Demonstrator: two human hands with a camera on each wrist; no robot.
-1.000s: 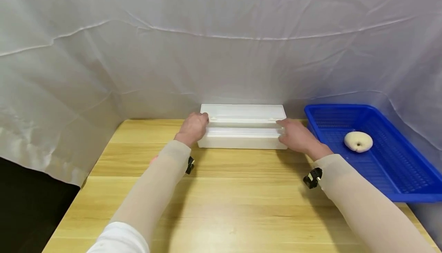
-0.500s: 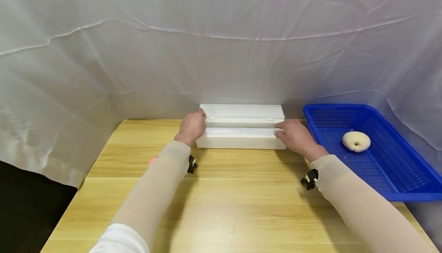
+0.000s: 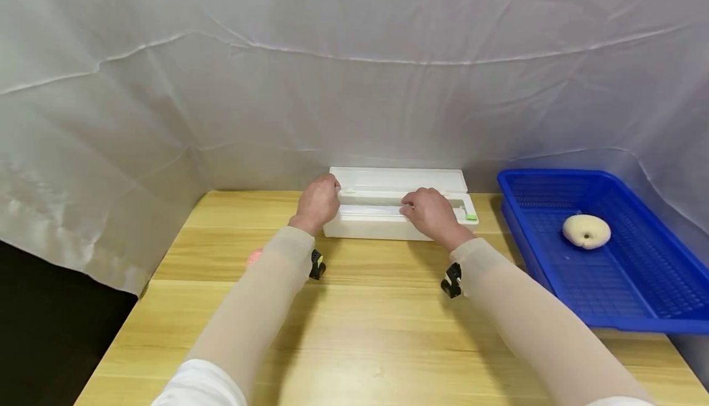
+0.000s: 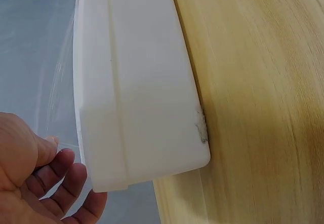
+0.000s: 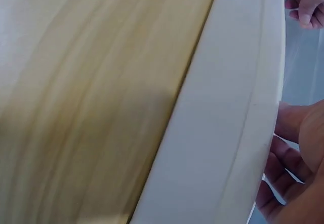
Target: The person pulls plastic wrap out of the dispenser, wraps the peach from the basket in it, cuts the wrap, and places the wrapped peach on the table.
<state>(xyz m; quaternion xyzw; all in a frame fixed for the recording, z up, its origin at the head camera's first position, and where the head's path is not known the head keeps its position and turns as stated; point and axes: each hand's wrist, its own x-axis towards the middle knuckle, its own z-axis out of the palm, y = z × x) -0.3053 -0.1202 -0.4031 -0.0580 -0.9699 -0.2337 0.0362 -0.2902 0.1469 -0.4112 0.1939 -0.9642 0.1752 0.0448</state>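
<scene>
A long white cling film box [image 3: 371, 229] stands at the table's back with its lid [image 3: 401, 179] raised. A green piece [image 3: 471, 216] shows at its right end. My left hand [image 3: 319, 202] is at the box's left end; its thumb and curled fingers pinch clear cling film [image 4: 53, 89], seen faintly beside the box in the left wrist view. My right hand [image 3: 432, 212] has its fingertips bent over the middle of the box's opening. The right wrist view shows its thumb [image 5: 292, 122] at the box edge; whether it pinches film is hidden.
A blue plastic basket [image 3: 532, 267] stands at the right with a pale, round, flattened fruit [image 3: 586, 232] in it. Something pink [image 3: 255, 256] lies partly behind the left forearm. Grey cloth [image 3: 399, 98] hangs close behind the wooden table [image 3: 376, 332].
My right hand has shifted left from the box's right end to its middle, uncovering the green piece. The left hand stays at the left end. The head view has turned slightly left.
</scene>
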